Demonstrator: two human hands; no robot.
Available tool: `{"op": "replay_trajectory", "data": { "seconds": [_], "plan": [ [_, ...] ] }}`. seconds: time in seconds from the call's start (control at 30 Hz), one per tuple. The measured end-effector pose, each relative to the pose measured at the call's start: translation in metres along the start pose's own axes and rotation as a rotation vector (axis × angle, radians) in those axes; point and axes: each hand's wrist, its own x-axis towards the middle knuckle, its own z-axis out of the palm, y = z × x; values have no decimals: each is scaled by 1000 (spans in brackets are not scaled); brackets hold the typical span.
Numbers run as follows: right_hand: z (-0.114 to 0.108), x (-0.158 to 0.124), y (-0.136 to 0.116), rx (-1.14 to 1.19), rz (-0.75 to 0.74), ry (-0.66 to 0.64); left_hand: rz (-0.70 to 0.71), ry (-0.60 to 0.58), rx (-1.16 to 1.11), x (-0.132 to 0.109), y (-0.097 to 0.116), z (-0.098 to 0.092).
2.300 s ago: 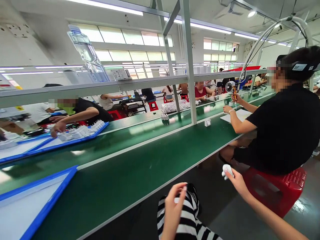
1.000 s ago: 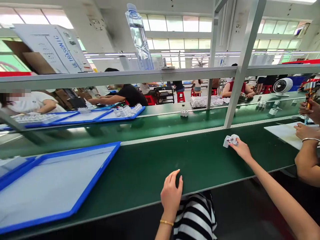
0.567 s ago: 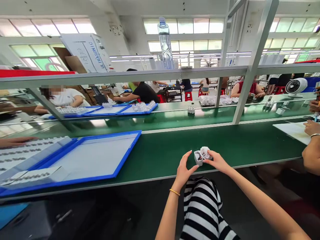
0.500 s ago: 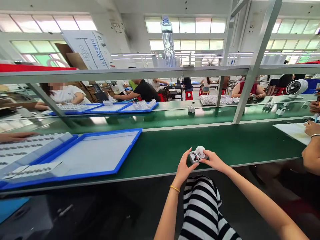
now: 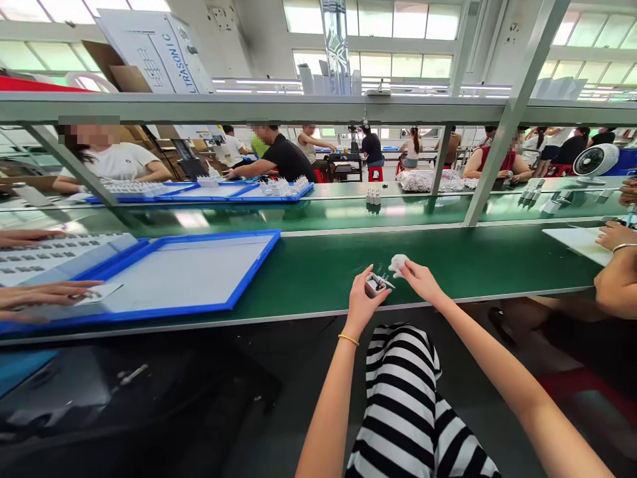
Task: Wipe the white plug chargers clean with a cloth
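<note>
My left hand [image 5: 361, 300] grips a small white open-topped housing [image 5: 372, 287] between thumb and fingers, just above the green bench surface. Dark parts and thin pale pieces stick up out of the housing; they are too small to name. A little to the right, my right hand [image 5: 422, 281] pinches a crumpled white wad [image 5: 398, 264], perhaps thin plastic, apart from the housing. The fingertips partly cover both things.
A blue-edged tray [image 5: 199, 275] lies to the left, where another person's hands [image 5: 50, 295] reach over rows of white parts [image 5: 64, 252]. A white sheet [image 5: 574, 242] and another person's hand [image 5: 617, 236] are at right. A metal rail [image 5: 279, 109] crosses above.
My right hand has lifted the white wad away from the housing, which stays in my left hand. A second hand of the left co-worker has come over the tray. The view has tilted down.
</note>
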Motion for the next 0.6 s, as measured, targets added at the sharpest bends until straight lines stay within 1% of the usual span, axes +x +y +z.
{"op": "replay_trajectory", "data": {
  "seconds": [0.07, 0.13, 0.27, 0.37, 0.4, 0.47, 0.6],
  "plan": [
    [1, -2, -7, -151, 50, -90, -8, 8, -5, 0, 0, 0],
    [4, -2, -16, -229, 51, -151, -13, 5, -8, 0, -1, 0],
    [8, 3, -30, -286, 79, -174, -10, 2, -18, 1, -1, 0],
    [7, 8, -35, -287, 91, -218, -11, 13, -20, 1, -2, 0],
    [6, 10, -36, -285, 68, -230, -13, 16, -19, 0, -2, 0],
    [6, 12, -36, -306, -39, -222, -15, 17, -19, 0, -1, 0],
    [10, 15, -38, -512, -391, -89, -34, 20, -27, 0, 2, 0]
  ]
}}
